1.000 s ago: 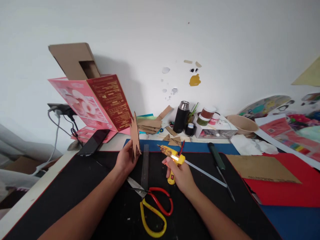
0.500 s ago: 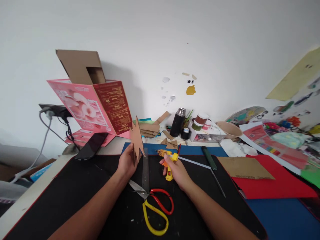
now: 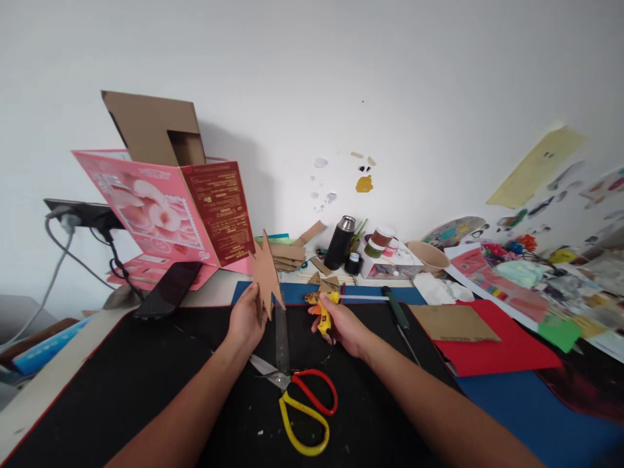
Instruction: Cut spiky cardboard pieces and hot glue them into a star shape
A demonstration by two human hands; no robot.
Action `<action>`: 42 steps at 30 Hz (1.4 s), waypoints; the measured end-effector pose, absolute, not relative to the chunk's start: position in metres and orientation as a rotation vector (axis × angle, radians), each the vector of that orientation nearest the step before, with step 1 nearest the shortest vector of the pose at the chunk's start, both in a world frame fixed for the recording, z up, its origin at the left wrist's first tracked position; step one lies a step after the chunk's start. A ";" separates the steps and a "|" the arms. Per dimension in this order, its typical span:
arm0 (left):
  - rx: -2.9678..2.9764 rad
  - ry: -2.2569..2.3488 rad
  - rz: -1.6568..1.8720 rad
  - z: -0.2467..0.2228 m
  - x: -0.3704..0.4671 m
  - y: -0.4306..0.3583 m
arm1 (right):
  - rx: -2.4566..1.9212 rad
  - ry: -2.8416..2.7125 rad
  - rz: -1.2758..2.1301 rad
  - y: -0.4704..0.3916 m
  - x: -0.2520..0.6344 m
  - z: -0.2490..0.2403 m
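Note:
Upright in my left hand is a brown cardboard cutout with jagged, star-like points, gripped by its lower edge. My right hand is wrapped round a yellow hot glue gun. Its nozzle points left toward the cutout, with a gap between them, and a long pale glue stick runs out of its back. Scissors with one red and one yellow handle lie on the black mat below my hands. A metal ruler lies between the hands, partly under the scissors.
Behind my left hand stands a pink and red box, with a phone beside it. Cardboard scraps, a black flask and paint jars line the wall. To the right lie a green-handled tool, cardboard and red sheet.
The glue gun has tilted and turned slightly, its glue stick now nearly level. The cutout has turned a little more toward me. The camera view has shifted somewhat to the right.

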State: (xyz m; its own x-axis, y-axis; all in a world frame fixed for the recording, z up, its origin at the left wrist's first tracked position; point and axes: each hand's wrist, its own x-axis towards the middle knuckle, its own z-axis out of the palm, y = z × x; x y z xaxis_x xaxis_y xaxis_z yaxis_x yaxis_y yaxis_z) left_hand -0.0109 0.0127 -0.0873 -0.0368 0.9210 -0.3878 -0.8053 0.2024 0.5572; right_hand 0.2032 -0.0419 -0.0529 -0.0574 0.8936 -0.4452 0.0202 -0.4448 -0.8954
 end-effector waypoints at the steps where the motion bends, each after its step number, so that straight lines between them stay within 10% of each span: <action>1: 0.175 0.805 1.402 -0.089 -0.011 0.013 | -1.534 -1.025 1.595 -0.043 0.204 -0.052; 17: 0.213 0.779 1.389 -0.083 -0.010 0.012 | -1.587 -1.598 0.964 -0.086 0.214 -0.063; 31: 0.564 0.650 1.068 -0.072 -0.007 -0.003 | -1.213 -1.288 1.494 -0.042 0.189 -0.050; 42: 0.425 0.707 1.106 -0.063 -0.011 0.006 | -1.214 -0.926 1.081 -0.038 0.192 -0.063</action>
State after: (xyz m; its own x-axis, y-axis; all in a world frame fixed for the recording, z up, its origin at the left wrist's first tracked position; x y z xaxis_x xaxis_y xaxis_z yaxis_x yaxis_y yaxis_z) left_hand -0.0108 0.0059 -0.0632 0.2663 0.9151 -0.3028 -0.6591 0.4021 0.6355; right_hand 0.1917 -0.0384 -0.0631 0.2503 0.9681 -0.0127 -0.1359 0.0221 -0.9905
